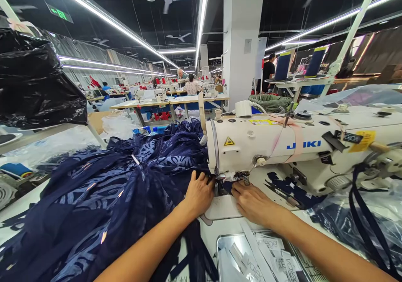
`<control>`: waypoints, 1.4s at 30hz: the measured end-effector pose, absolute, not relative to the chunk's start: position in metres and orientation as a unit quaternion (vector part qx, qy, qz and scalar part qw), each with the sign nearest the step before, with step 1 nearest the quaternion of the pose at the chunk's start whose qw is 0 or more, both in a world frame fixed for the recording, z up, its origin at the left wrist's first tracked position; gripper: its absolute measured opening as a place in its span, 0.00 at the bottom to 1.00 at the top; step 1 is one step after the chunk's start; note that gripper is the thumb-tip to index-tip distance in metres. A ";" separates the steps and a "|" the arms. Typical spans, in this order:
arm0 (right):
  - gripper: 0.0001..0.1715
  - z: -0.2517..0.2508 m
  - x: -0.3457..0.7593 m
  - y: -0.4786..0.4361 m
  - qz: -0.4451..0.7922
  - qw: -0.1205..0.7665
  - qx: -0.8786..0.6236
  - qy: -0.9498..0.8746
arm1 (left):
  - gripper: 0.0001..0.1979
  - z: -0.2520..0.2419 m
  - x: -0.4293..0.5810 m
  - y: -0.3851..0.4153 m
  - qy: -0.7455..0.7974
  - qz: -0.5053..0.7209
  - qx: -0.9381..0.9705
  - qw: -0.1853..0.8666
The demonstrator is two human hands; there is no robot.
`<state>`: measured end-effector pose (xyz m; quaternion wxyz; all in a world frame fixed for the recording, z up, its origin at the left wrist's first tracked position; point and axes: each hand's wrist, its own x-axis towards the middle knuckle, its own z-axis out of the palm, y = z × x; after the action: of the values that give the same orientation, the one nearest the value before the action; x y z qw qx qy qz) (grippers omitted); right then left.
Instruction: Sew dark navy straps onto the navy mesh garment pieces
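A white sewing machine stands in front of me, with navy fabric under its presser foot. My left hand is left of the foot, its fingers curled on the edge of a navy patterned garment. On the other side, my right hand has its fingers bent together on a small bit of the navy fabric, close by the needle area. The fingertips of both hands are partly hidden by cloth and machine. The garment lies in a big heap across the left of the table.
A metal tray of printed labels sits near me. Scissors and navy scraps lie right of my right hand. Thread cones stand behind the machine; a black plastic bag hangs left. Several people work farther back.
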<state>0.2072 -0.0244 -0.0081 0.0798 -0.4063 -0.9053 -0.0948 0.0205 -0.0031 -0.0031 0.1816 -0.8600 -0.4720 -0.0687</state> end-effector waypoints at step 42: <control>0.12 -0.024 0.189 -0.021 -0.140 0.073 -0.400 -0.903 | 0.10 -0.007 0.022 0.020 -0.457 -0.066 -0.875 0.149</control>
<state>0.1890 -0.0207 -0.0244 0.0727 -0.4000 -0.9029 -0.1396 0.0219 0.0199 -0.0075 0.1486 -0.8746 -0.4569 -0.0655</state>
